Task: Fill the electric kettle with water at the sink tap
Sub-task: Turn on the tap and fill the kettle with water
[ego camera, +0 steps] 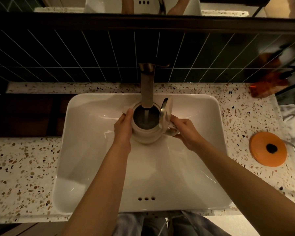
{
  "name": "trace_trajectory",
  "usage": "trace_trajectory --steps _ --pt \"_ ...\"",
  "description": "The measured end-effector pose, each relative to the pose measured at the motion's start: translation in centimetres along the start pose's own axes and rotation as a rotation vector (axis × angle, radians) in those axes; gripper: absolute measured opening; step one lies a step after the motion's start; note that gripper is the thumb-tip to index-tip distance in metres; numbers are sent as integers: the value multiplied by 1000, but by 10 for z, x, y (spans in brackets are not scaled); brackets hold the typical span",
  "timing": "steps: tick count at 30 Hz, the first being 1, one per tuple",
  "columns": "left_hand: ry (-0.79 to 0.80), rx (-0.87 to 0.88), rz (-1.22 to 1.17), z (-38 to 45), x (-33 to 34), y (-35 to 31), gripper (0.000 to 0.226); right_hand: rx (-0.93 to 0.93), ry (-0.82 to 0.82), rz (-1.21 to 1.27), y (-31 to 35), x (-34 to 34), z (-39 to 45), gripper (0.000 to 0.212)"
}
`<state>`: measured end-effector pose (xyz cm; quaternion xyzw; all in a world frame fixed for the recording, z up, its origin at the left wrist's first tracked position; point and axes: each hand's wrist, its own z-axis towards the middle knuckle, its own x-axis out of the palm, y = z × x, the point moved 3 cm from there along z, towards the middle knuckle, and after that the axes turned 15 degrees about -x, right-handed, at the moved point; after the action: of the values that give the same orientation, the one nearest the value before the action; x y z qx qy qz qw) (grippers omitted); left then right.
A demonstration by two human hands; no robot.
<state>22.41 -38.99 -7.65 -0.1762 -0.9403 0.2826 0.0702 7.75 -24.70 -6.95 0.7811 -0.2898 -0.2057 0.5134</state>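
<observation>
Right grip [186, 132] clenches the kettle [144, 132] handle, left grip [123, 127] steadies its wall; keep the mouth centred under the tap [147, 92] stream.

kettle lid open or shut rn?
Open. The lid stands hinged up beside the kettle mouth, and the tap stream runs straight inside.

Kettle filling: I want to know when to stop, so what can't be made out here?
Head view only:
- Water level in the kettle: interior dark, spout of the tap overhangs it.
- Handle: wrapped by the right hand.
- Kettle's left wall: behind the left hand.
- Sink drain: under the kettle.
</observation>
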Motion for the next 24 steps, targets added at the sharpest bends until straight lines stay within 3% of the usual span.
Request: trace_trajectory --steps 8,24 --pt "-1 -13 4 -2 0 0 48 11 5 2 1 0 0 51" --pt "-4 -41 -20 -3 0 -1 44 17 8 -38 8 1 -3 70"
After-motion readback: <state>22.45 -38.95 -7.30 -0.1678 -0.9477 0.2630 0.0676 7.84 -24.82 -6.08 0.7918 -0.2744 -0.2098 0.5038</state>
